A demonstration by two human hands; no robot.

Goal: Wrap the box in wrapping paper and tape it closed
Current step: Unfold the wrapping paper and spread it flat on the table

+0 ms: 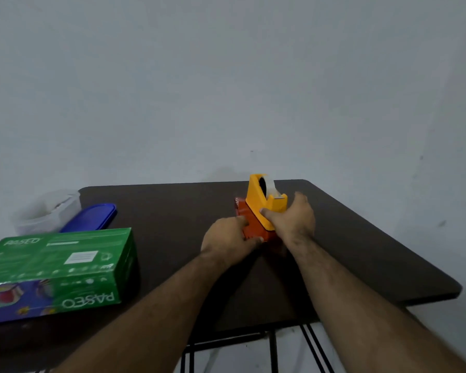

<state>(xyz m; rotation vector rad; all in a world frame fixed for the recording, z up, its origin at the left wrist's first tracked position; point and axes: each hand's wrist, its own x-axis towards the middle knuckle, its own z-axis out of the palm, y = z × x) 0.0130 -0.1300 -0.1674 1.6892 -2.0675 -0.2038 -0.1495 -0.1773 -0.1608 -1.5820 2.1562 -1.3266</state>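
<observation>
Dark bench (361, 238) before us: our right hand (291, 222) grips the dispenser (264, 204) atop the red box (253, 228), left hand (226, 238) clasping the box's near-left side, long axis running away.

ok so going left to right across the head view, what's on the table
green box → blue lid → left hand on the orange box → yellow tape dispenser → right hand. The clear container overlaps the green box's span, so its place in the order is unclear.
</observation>
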